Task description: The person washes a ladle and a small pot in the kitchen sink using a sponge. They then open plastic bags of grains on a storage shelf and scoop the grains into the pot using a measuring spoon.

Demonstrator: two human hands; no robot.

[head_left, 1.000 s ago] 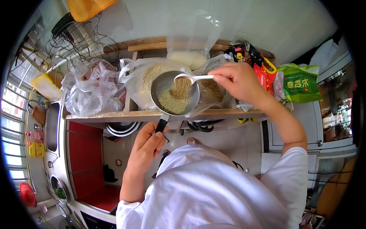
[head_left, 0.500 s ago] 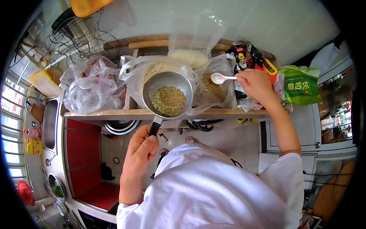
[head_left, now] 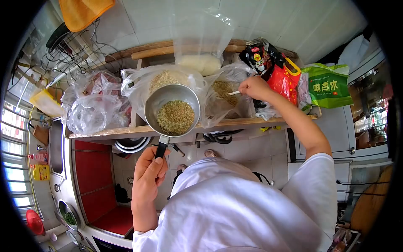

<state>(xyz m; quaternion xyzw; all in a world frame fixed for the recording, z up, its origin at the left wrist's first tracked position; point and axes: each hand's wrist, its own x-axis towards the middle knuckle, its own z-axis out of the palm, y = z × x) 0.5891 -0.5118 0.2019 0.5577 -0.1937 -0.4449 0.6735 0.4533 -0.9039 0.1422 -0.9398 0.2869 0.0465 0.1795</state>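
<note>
My left hand (head_left: 147, 171) is closed round the black handle of a metal saucepan (head_left: 191, 98). Mixed grains (head_left: 175, 117), greenish and tan, cover part of the pan's bottom. My right hand (head_left: 254, 88) grips a small white spoon (head_left: 234, 93) by its handle. The spoon's bowl is down among brown grains (head_left: 224, 91) in an open clear plastic bag (head_left: 214, 114). Behind the pan, another open plastic bag (head_left: 128, 80) holds pale grains (head_left: 165, 79).
A wooden drawer-like bin (head_left: 109, 133) holds the bags. Left in it are bundled plastic bags (head_left: 98, 105); at the back stands a clear bag of white contents (head_left: 199, 64). To the right are a red-and-black package (head_left: 286, 86) and a green package (head_left: 329, 88).
My right hand has moved left and the spoon has dipped from above into the brown grains. The pan stays in my left hand, slightly further left and lower in view.
</note>
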